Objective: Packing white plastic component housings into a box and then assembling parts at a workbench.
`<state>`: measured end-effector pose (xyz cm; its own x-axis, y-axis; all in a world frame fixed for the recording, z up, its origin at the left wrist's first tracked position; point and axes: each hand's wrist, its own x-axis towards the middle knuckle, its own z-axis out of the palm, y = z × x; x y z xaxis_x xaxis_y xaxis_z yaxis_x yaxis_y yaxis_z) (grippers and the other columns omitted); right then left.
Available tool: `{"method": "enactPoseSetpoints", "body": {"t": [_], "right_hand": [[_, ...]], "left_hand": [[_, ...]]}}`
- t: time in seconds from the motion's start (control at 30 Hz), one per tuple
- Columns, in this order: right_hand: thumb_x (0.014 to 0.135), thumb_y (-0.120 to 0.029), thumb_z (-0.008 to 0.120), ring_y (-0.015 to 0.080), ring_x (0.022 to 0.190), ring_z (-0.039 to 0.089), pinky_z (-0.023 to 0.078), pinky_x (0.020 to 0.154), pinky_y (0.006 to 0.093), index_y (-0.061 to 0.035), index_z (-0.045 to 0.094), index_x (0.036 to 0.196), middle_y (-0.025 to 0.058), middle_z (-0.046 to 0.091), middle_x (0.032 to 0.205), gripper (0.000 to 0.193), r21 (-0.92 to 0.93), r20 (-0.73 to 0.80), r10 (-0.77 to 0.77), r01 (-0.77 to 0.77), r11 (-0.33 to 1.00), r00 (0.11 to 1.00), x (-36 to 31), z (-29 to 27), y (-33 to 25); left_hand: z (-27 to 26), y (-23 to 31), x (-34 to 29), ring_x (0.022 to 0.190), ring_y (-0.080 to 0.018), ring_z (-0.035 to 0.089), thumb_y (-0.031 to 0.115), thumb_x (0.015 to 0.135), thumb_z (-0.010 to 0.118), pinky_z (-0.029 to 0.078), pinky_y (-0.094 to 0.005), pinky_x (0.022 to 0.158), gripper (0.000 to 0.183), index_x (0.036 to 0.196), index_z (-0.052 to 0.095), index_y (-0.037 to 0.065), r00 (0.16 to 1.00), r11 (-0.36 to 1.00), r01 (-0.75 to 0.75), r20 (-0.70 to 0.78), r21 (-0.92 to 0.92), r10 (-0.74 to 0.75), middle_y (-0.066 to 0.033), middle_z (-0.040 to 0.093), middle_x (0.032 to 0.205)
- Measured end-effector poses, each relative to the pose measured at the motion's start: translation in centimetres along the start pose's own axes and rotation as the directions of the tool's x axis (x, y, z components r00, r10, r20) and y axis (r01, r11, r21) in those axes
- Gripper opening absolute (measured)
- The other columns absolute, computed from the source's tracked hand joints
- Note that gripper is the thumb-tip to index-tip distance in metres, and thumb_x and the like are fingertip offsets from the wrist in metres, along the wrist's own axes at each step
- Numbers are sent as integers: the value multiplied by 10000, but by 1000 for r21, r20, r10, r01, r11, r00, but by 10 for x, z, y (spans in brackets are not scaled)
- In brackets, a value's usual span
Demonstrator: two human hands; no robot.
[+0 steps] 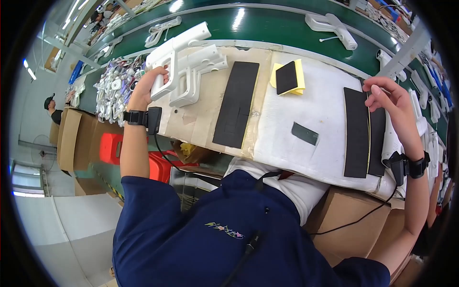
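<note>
My left hand (146, 88) is closed round the grip of a white gun-shaped plastic casing (178, 44) at the table's far left. Other white casings of the same shape (185, 88) lie right beside it, partly overlapped by it. On the right, my right hand (389, 97) is raised with bent fingers apart, and nothing shows in it. Just below and left of those fingers lies a black foam strip (356, 134), with a second black strip (377, 141) alongside. White casings (391, 143) stand near my right wrist, partly covered by the arm.
Another black strip (237, 103) lies mid-table, near a yellow pad with a black square (287, 78). Beyond the table runs a green conveyor (272, 26) carrying white casings. Bundled small parts (117, 91) are heaped at left, above red stools (111, 148). Cardboard boxes (351, 217) stand below right.
</note>
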<state>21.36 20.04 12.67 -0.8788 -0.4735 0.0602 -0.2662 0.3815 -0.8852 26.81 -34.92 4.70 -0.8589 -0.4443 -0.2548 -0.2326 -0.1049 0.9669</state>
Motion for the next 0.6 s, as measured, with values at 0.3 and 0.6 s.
{"method": "enactPoseSetpoints", "body": {"t": [0.3, 0.6], "right_hand": [[940, -166, 598, 112, 731, 640, 531, 653, 259, 1, 634, 1094, 77, 672, 925, 231, 132, -207, 96, -70, 989, 973, -62, -101, 25], [949, -181, 606, 114, 786, 632, 526, 723, 261, 7, 639, 1076, 59, 678, 935, 229, 114, -377, 249, -222, 968, 892, -188, -201, 4]], "left_hand": [[-5, -60, 60, 1043, -166, 554, 171, 904, 572, 454, -304, 900, 444, 1302, 505, -13, 945, 859, -325, 160, 396, 284, -75, 593, 1179], [47, -17, 18, 1044, -199, 596, 242, 937, 594, 463, -321, 925, 487, 1316, 483, -43, 680, 464, -84, -290, 882, 674, -111, 630, 1157]]}}
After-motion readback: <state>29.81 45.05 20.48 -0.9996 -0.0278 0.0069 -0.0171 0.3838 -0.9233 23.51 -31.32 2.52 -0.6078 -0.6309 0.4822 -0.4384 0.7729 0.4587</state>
